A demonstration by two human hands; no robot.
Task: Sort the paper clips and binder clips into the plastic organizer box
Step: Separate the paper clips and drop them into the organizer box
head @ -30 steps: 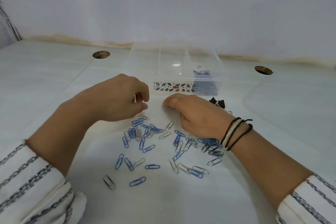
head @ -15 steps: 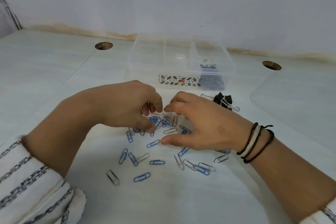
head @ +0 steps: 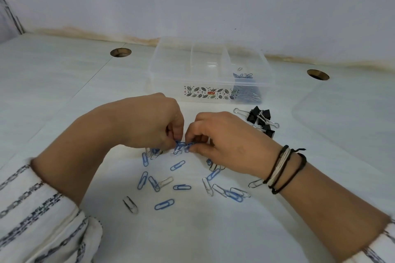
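Both hands have closed in mid-frame: your left hand [head: 149,126] and right hand [head: 226,143] are pinching blue paper clips [head: 181,145]; few are filling the box [head: 210,70], binder clips [head: 261,119] are waiting.

We have drawn our left hand [head: 149,124] and right hand [head: 226,145] together, now jointly pinching blue paper clips [head: 181,145] gathered before the organizer box [head: 168,83].

Blue and silver paper clips [head: 181,187] lie scattered near; black binder clips [head: 261,119] right; clear organizer box [head: 209,92] beyond, upright.
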